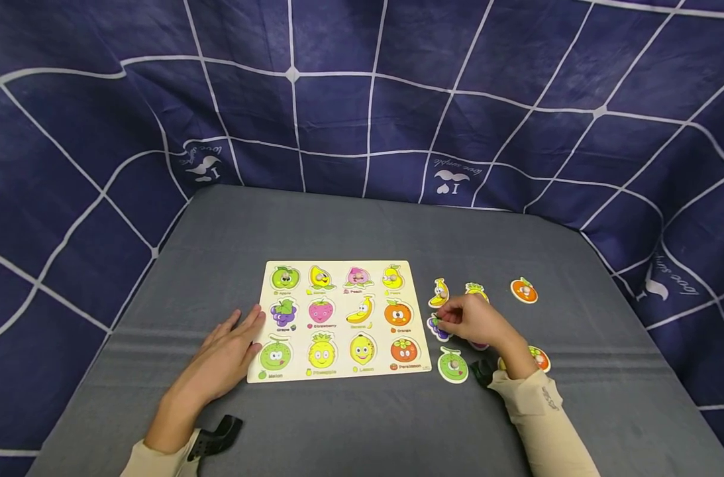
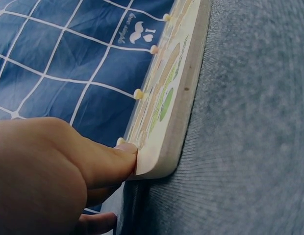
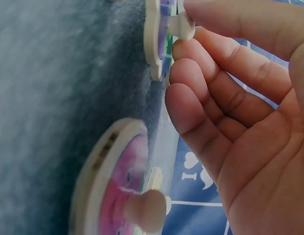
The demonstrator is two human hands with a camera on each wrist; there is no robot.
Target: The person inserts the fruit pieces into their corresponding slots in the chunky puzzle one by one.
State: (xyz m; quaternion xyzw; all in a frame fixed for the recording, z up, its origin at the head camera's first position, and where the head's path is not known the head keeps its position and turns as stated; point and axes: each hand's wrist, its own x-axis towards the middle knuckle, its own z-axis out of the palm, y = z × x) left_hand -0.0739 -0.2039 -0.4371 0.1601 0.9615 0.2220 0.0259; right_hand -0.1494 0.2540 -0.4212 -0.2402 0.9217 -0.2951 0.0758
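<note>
A wooden fruit puzzle board (image 1: 302,382) lies flat, with knobbed fruit pieces in its back row. My left hand (image 1: 227,351) rests along its left edge, fingers extended; in the left wrist view the thumb (image 2: 110,159) touches the board's corner. To the right of the board, my right hand (image 1: 477,321) is at the purple grape piece (image 1: 438,328). Its thumb and index finger pinch the piece's small knob (image 3: 181,25) in the right wrist view. Beneath this hand is a pink piece (image 3: 125,181), mostly hidden in the head view.
Around my right hand lie a banana piece (image 1: 438,293), a pineapple piece (image 1: 476,289), a green melon piece (image 1: 453,366) and an orange piece (image 1: 524,291). A red-orange piece (image 1: 540,358) lies partly behind the right wrist. Blue checked cloth (image 1: 332,112) hangs around the grey table (image 1: 350,228).
</note>
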